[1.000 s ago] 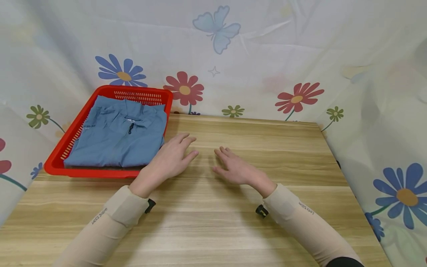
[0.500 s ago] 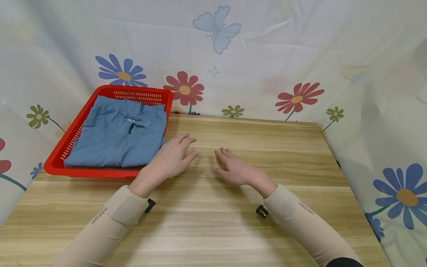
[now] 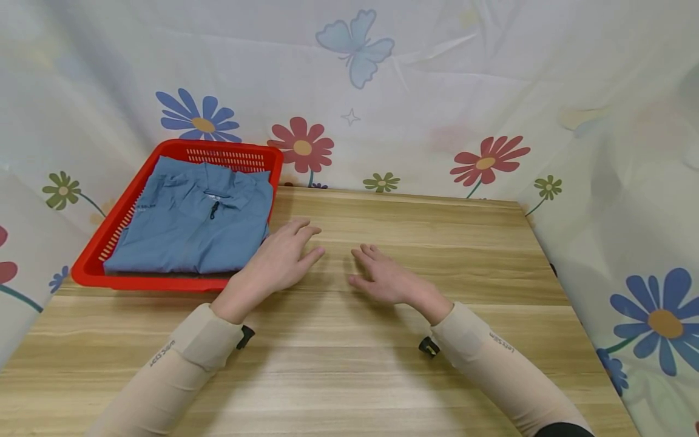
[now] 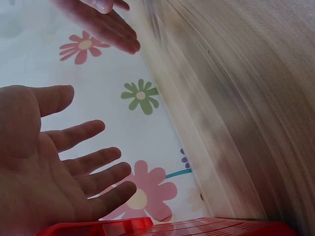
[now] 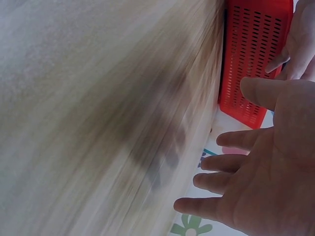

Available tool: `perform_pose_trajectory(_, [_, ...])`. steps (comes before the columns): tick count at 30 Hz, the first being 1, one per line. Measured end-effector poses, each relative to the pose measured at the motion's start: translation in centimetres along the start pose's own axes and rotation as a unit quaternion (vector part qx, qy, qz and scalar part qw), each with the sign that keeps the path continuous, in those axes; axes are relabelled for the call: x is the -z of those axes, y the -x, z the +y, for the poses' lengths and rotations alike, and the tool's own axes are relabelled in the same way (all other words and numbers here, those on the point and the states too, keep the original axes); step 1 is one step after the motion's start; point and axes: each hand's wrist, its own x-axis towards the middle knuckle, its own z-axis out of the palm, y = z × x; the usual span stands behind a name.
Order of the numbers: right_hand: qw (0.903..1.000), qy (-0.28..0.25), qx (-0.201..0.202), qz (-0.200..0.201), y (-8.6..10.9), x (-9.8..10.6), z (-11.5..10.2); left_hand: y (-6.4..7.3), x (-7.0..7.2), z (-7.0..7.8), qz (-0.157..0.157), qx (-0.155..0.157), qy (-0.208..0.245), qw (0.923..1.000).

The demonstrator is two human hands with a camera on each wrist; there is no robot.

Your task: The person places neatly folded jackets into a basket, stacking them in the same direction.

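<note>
A folded blue zip-up garment (image 3: pixel 185 224) lies in a red plastic basket (image 3: pixel 90 267) on the left of the table, its collar and black zipper pull facing up. My left hand (image 3: pixel 280 258) hovers just right of the basket with its fingers spread and nothing in them. In the left wrist view, the palm and loose fingers (image 4: pixel 93 162) show above the red rim. Over the middle of the table is my right hand (image 3: pixel 384 276), fingers extended and holding nothing. The right wrist view shows the right palm (image 5: pixel 275 172) facing the left hand, with a gap between the two.
A wood-grain table (image 3: pixel 349 376) spreads under both hands. Behind it and along both sides hangs a white curtain (image 3: pixel 426 91) printed with flowers and a butterfly. Small black devices sit at both wrists, one being the right wrist camera (image 3: pixel 429 346).
</note>
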Motion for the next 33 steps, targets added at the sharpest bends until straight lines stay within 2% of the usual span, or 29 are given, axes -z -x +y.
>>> perform_pose_trajectory(12, [1.0000, 0.000, -0.009, -0.002, 0.08, -0.07, 0.11, 0.12, -0.10, 0.10, -0.012, -0.002, -0.003, 0.9999])
perform_pose_trajectory(23, [0.9981, 0.037, -0.012, 0.048, 0.00, 0.01, 0.10, -0.01, -0.66, 0.10, -0.011, -0.012, -0.025, 0.9996])
perform_pose_trajectory(33, [0.9985, 0.037, -0.021, 0.035, 0.13, 0.09, 0.17, 0.05, -0.92, 0.34, -0.016, -0.018, -0.024, 0.9994])
